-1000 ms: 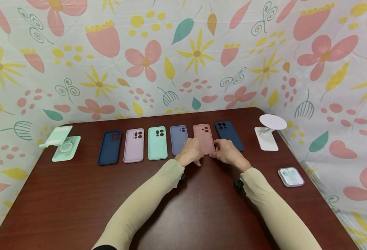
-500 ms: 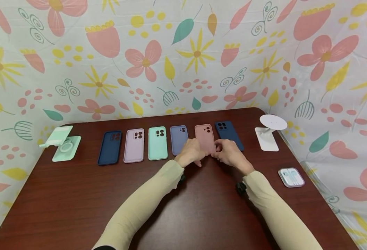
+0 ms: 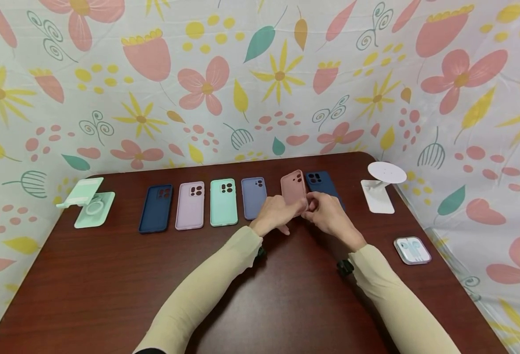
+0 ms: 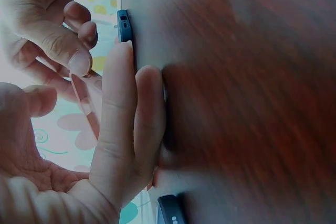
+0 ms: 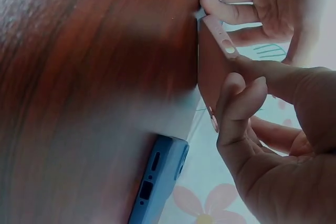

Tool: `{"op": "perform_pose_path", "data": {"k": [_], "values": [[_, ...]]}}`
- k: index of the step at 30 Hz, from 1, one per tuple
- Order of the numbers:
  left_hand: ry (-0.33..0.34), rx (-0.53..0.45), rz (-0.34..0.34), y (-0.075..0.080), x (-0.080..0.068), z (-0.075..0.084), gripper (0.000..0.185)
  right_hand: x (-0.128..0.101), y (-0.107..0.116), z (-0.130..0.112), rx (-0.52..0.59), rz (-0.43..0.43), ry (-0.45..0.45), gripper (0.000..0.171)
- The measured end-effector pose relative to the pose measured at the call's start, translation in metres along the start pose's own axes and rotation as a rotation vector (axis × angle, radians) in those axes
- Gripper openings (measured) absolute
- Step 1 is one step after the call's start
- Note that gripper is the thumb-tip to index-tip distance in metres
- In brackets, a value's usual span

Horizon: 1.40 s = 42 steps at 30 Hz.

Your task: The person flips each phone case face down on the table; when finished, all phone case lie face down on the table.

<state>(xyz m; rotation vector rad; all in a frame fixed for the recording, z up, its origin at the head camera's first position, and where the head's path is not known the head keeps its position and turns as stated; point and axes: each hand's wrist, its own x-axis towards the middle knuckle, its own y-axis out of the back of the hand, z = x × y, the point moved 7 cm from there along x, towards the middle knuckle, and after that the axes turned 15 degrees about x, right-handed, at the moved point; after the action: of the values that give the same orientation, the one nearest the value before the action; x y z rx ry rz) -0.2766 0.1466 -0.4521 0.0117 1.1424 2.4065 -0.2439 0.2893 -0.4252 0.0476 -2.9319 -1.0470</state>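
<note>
Both hands (image 3: 306,212) pinch the pink case (image 3: 294,188), lifted and tilted off the surface (image 3: 109,275) near its far edge in the row, mid-pickup; next likely needs a firmer hold before raising.

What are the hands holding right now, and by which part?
Both hands hold the pink phone case by its near, lower end: the left hand at its left edge, the right hand pinching its right edge, camera end tilted up.

Pink phone case (image 3: 294,188), seemingly tilted up
</note>
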Motion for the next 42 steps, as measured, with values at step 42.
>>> {"op": "perform_pose_path", "data": {"k": [42], "values": [[0.033,-0.098,0.103,0.038,-0.014,0.006,0.050,0.022,-0.039,0.016,0.075,-0.252,-0.118,0.059]]}}
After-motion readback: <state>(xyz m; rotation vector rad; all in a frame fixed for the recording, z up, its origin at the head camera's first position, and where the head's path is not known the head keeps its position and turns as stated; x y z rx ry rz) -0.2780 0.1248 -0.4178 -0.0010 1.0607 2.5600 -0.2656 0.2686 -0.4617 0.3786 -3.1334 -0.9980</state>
